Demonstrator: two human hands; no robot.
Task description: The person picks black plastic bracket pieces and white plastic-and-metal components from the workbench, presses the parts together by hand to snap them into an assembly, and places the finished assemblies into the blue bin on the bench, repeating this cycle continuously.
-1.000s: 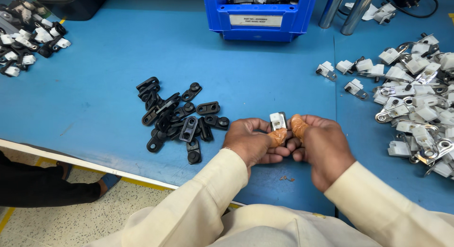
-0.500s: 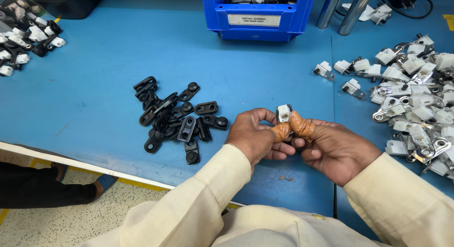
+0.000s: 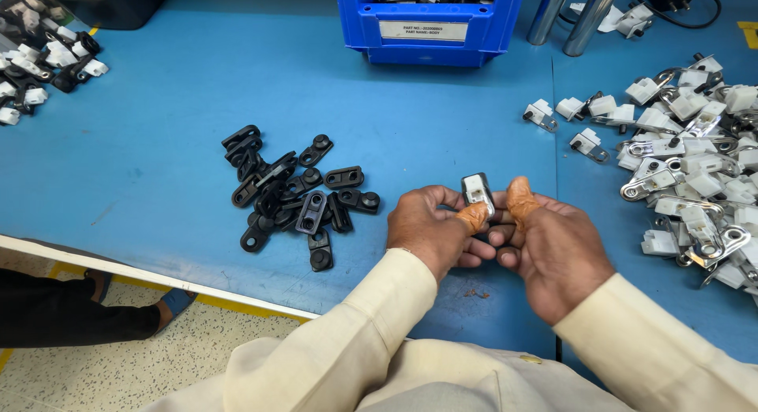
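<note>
Head view is showing me both hands meeting: left hand [image 3: 430, 230] and right hand [image 3: 553, 250] are pinching one small white-and-black clip [image 3: 477, 191] between thumbs; black pieces [image 3: 296, 195] at nine o'clock. I'm judging steady, even thumb pressure best

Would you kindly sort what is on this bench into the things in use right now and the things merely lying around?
In use:
- small white and metal part, pinched between both thumbs
- left hand
- right hand

Lying about:
- pile of black plastic pieces
- heap of white and metal parts
- blue bin
- blue table
</note>
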